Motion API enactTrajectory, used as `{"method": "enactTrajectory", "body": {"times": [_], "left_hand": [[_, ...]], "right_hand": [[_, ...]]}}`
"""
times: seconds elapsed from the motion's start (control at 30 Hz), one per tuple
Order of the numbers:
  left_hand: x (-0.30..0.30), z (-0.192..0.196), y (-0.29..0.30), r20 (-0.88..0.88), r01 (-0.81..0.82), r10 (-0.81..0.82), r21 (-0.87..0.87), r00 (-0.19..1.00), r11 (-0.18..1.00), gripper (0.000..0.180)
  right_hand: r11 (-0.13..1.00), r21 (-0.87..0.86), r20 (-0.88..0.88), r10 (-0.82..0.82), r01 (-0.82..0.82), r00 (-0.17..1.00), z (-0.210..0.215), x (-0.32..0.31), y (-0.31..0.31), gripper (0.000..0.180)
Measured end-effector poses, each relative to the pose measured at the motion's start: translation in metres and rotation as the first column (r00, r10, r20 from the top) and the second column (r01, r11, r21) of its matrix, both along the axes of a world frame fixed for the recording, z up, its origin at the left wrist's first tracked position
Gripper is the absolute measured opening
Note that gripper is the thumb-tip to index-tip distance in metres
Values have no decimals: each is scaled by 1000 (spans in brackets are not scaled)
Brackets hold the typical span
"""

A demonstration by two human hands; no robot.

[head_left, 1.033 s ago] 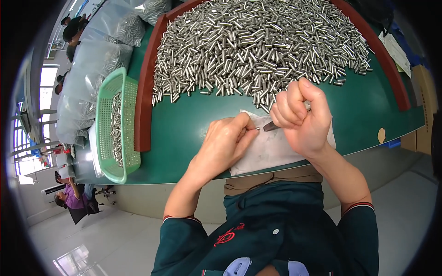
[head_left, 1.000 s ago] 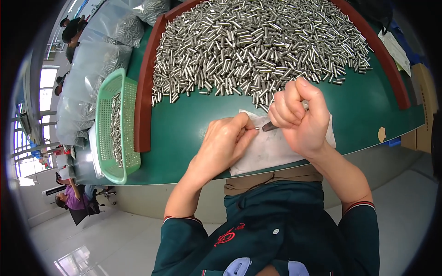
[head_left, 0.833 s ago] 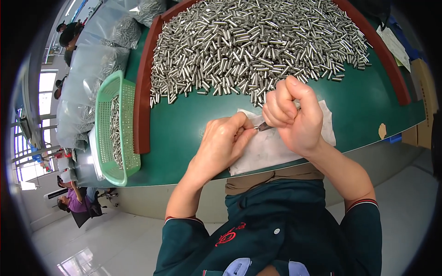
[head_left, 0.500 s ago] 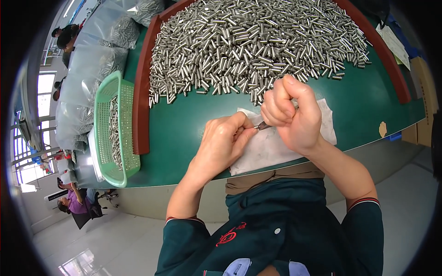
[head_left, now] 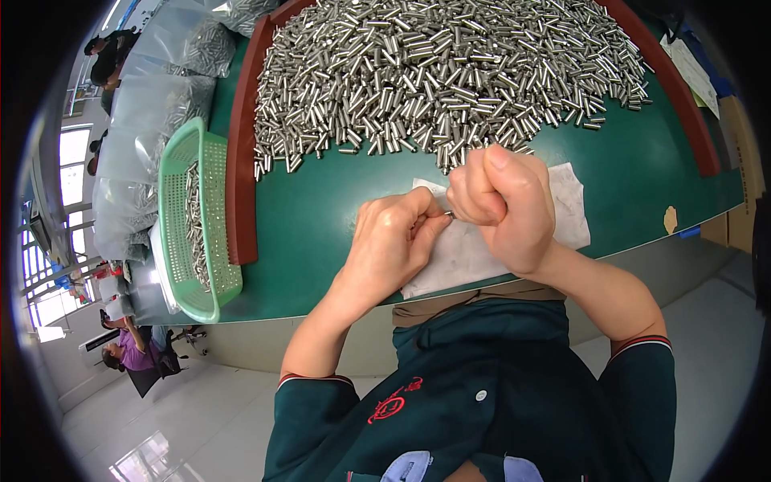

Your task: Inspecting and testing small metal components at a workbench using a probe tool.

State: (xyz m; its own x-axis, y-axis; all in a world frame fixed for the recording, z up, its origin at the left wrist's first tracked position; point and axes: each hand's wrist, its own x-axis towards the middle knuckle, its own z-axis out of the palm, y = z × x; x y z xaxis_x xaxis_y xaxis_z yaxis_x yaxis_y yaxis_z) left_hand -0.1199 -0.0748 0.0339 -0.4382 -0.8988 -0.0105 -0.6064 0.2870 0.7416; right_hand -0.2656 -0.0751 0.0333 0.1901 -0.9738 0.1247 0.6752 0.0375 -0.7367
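Observation:
Over a white cloth (head_left: 454, 261) my two hands meet almost tip to tip. Between thumb and forefinger my left hand (head_left: 387, 241) pinches a small metal pin (head_left: 448, 214), whose shiny end just shows. My right hand (head_left: 510, 210) is closed in a fist beside it, wrapped round a small dark-tipped tool; the fingers hide the tool now, but its tip shows half a second ago. Beyond the hands a large heap of short shiny metal pins (head_left: 418, 88) spreads over the green tabletop (head_left: 313, 209).
Dark red rails (head_left: 242, 161) border the heap. Left of them stands a green perforated basket (head_left: 217, 273) with pins inside, beside clear plastic bags (head_left: 136, 161) of parts. A cardboard box (head_left: 727, 221) and papers (head_left: 691, 76) are at right. A seated person (head_left: 132, 353) is far left.
My right hand has turned slightly and closed in on the left fingertips, so the dark tool tip is hidden. My left hand keeps its pinch. The whole view has shifted a little.

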Motion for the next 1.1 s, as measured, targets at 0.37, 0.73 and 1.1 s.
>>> {"method": "enactTrajectory", "body": {"times": [0.37,0.73,1.1], "left_hand": [[-3,-2,5,-42,-32,31,-16,999,999,11],[4,-3,7,-138,-125,129,42,982,991,11],[40,-12,-7,-792,246,505,594,342,766,10]], "right_hand": [[998,-48,-107,-57,52,993,-5,4,3,36],[993,15,276,-114,114,954,6,-19,-6,38],[993,105,294,-75,46,953,6,-18,-3,41]]}}
